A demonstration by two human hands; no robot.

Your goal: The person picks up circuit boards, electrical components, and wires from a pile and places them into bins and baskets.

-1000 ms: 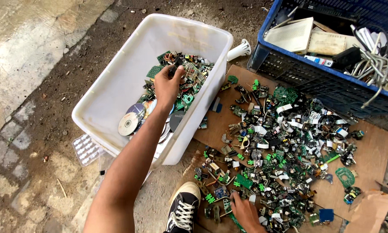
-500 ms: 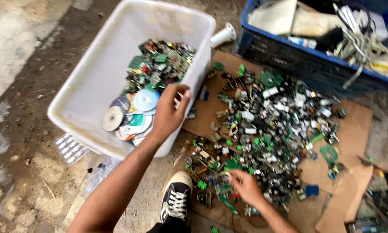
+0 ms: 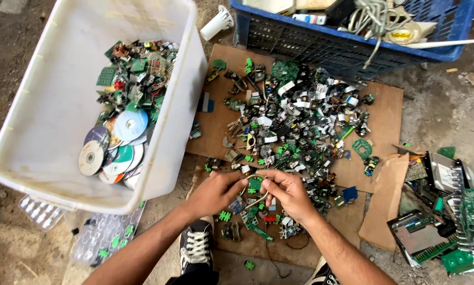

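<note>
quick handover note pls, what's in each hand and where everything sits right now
Left hand and right hand: together pinching a thin bent wire over the cardboard sheet.
Scrap pile of small circuit bits covers the cardboard.
White tub, on the left, holds discs and board pieces.
Blue crate sits beyond the pile.
Most scrap is outside the tub.

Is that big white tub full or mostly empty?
Mostly empty. The white tub holds only a pile of green circuit scraps and discs along one side; the rest of its floor is bare.
</note>
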